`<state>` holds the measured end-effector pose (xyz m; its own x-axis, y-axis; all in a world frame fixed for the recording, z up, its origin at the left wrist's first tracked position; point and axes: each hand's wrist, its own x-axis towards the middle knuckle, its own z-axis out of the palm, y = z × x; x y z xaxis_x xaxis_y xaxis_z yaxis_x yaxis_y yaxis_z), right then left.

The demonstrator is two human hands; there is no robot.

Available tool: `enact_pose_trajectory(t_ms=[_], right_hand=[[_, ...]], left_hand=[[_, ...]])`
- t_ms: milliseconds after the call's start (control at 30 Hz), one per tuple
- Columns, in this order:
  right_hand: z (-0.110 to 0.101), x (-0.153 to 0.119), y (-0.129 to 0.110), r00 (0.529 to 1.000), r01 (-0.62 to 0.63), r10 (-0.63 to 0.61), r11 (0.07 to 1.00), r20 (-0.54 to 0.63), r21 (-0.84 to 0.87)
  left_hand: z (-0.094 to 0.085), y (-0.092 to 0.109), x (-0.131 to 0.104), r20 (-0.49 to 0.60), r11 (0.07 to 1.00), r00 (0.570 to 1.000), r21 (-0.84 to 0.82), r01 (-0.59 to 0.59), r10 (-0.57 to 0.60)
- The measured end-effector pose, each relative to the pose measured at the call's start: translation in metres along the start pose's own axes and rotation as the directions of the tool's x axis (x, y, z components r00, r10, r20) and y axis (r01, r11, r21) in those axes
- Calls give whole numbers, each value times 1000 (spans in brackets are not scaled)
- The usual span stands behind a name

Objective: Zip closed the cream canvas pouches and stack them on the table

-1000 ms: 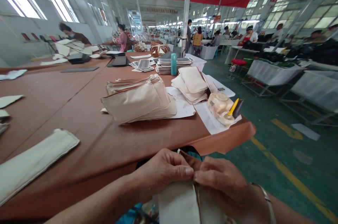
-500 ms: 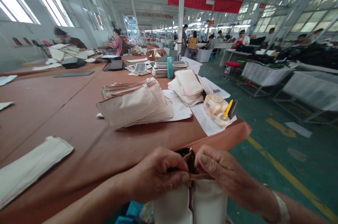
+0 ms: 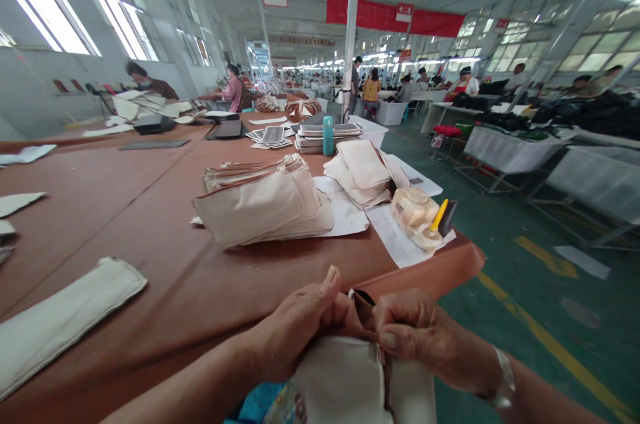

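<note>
A cream fabric pouch (image 3: 345,377) with brown edging hangs in front of me at the table's near edge, a dark seam running down its front. At its upper edge, my left hand (image 3: 303,324) has its fingers curled on the brown edging, the thumb sticking up free. Opposite it, my right hand (image 3: 425,334) pinches the same edging between thumb and bent fingers. Between both hands the brown inside shows at the opening. My left fingertips are partly hidden by the fabric.
On the brown-covered table (image 3: 165,224) lie a stack of cream pieces (image 3: 255,204), a second pile (image 3: 363,171), a turquoise bottle (image 3: 327,136), and a container (image 3: 415,207) with a yellow-handled brush (image 3: 439,215). A long cream piece (image 3: 70,324) lies left. Other people sit farther off.
My left thumb has lifted off the edging and now points up. My right hand has closed into a tighter pinch. The pouch has turned slightly, its seam shifting right. The camera view has shifted slightly.
</note>
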<state>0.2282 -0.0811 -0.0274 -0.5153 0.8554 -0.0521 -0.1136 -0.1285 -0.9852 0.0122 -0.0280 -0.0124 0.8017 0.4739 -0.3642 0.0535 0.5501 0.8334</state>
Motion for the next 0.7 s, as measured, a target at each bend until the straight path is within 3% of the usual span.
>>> enact_pose_trajectory(t_ms=[233,367,433,500,567,633,700], right_hand=[[-1,0,2,1000,13,-13,1000,5,18],[4,12,7,999,21,-22,1000,45,14],[2,17,5,999,31,-31,999,24,-6],[-5,18,-3,993,93,-104,978,-48,-185],[-12,14,-18,970,121,-195,904,-144,-410],[-11,8,-33,963,80,-189,882,-193,-464],[-2,5,-41,984,24,-93,914,-152,-406]], left_hand=[[8,5,-8,14,999,1000,50,14,-15],[16,-7,-9,7,975,997,210,-74,74],[16,-11,-10,-51,971,988,199,-135,148],[14,-10,-14,-182,958,951,190,-215,250],[14,-5,-19,-295,899,875,334,-282,384],[18,1,-22,-280,751,793,585,-306,541],[27,5,-22,-158,553,740,767,-326,654]])
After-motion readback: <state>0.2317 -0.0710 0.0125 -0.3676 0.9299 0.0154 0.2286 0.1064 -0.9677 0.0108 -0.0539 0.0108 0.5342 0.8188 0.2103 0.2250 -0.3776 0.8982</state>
